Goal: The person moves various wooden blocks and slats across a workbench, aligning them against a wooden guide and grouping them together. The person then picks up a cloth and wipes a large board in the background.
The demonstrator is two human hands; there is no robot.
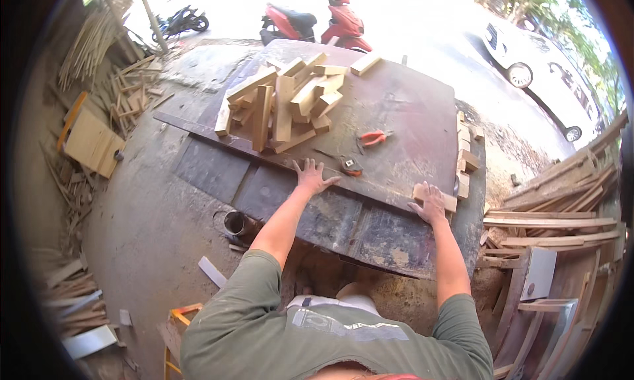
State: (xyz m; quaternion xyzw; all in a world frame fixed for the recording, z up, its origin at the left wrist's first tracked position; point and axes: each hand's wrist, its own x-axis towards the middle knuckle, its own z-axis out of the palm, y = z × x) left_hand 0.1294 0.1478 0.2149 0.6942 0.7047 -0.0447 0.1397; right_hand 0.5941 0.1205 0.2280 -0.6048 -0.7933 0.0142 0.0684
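The left hand [313, 177] lies with fingers spread wide on the near edge of the dark tabletop [416, 109], holding nothing, just beside a tape measure [351, 166]. The right hand [431, 204] rests over a wooden block [450, 202] at the table's near right corner — whether the fingers clasp it or only press it, I cannot tell. Orange-handled pliers [374, 138] lie beyond the tape measure; a wood pile [282, 106] sits farther left, and a block row [464, 156] lines the right edge.

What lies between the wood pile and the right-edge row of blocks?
Orange-handled pliers and, lower down, a tape measure; the head view shows both.
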